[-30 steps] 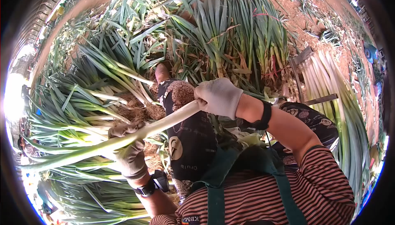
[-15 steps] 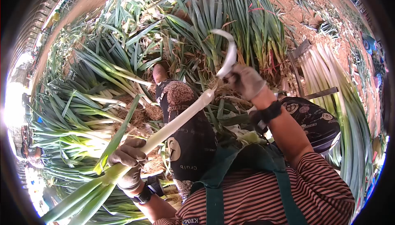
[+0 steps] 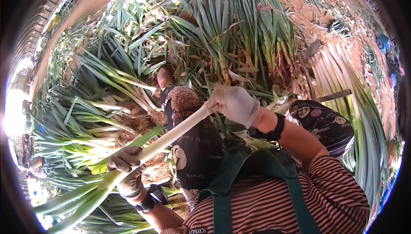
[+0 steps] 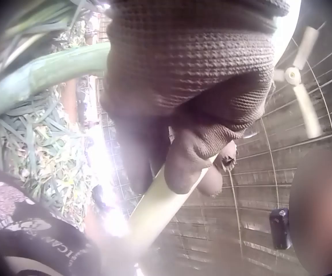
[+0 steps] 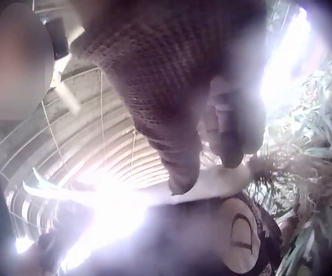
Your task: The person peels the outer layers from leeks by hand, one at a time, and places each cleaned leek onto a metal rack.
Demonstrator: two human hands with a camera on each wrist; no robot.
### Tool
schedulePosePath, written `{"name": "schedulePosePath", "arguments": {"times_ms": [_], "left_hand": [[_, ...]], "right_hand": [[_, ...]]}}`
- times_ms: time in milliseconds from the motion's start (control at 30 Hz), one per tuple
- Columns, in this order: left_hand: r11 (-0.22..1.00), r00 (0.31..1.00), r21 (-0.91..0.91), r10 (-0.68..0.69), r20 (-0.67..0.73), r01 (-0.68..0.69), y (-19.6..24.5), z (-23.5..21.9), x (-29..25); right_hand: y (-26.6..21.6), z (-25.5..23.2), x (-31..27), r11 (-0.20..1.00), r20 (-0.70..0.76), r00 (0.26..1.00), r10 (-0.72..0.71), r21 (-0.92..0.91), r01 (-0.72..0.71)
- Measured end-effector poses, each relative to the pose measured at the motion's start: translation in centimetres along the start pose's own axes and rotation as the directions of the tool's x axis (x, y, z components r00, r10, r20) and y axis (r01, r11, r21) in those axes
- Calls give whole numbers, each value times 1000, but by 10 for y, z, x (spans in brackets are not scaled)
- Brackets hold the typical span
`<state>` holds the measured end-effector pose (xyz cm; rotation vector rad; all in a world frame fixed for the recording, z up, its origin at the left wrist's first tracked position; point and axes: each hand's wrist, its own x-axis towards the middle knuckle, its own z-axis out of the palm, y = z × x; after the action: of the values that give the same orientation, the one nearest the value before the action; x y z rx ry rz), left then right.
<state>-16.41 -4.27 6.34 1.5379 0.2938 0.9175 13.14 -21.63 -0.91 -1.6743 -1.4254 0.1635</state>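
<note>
A long green onion lies slantwise over the person's left thigh, its white end up to the right and its green leaves down to the left. The gloved left hand grips it where the leaves part, fingers wrapped round the stalk in the left wrist view. At the white end, the gloved right hand pinches the stalk. In the right wrist view, the thumb and fingers press on the white shaft close to the roots. A loose green leaf sticks out beside the left hand.
Unpeeled green onions with roots lie in a heap at the left. Bundled ones stand ahead, one tied with red string. Peeled white onions rest at the right within a metal frame. Leaf scraps cover the ground ahead.
The right hand swung away from the root end with a curved white strip, then came back to the stalk. The left hand shifted its grip, and a leaf now stands apart from the stalk.
</note>
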Motion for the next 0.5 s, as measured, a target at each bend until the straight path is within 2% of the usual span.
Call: {"name": "schedulePosePath", "arguments": {"times_ms": [33, 67, 100, 133, 167, 200, 233, 267, 300, 333, 367, 400, 500], "left_hand": [[1000, 1000, -9, -4, -22, 4, -1, -3, -2], [1000, 999, -20, -12, -42, 11, -2, -4, -4], [999, 998, -34, -21, -61, 19, -4, -6, -7], [1000, 998, -10, -9, -67, 8, -6, -13, -10], [1000, 997, -22, -21, -77, 19, -7, -16, -13], [999, 996, -33, -30, -87, 27, -7, -19, -15], [999, 994, -42, -39, -99, 35, -8, -21, -15], [999, 996, -39, -33, -87, 29, -8, -21, -14], [996, 995, -63, -63, -79, 58, -9, -21, -13], [993, 994, -88, -87, -71, 81, -8, -20, -11], [988, 992, -111, -112, -64, 105, -6, -19, -9], [985, 992, -130, -116, -41, 110, -3, -13, -5], [951, 980, -268, -182, -79, 155, -18, -30, -5]], "right_hand": [[5, 1, -1, 997, -48, 999, 8, 78, -4], [8, -6, 0, 990, -139, 982, 130, -32, -136], [25, -13, 0, 962, -237, 944, 229, -93, -257], [46, -21, 1, 902, -372, 854, 365, -88, -424], [53, -41, 3, 789, -317, 762, 564, -65, -611], [53, -53, 2, 696, -218, 765, 606, -318, -643], [49, -61, 4, 571, -128, 741, 660, -555, -605], [38, -62, 3, 733, -79, 856, 510, -481, -481], [22, -58, -2, 857, -50, 940, 338, -396, -330], [7, -54, -4, 939, -43, 988, 147, -307, -153], [-6, -45, -3, 971, -26, 1000, -10, -238, 3], [-21, -37, 0, 991, -2, 1000, -17, -134, 16], [-33, -20, 10, 975, 179, 976, -122, -163, 152]]}}
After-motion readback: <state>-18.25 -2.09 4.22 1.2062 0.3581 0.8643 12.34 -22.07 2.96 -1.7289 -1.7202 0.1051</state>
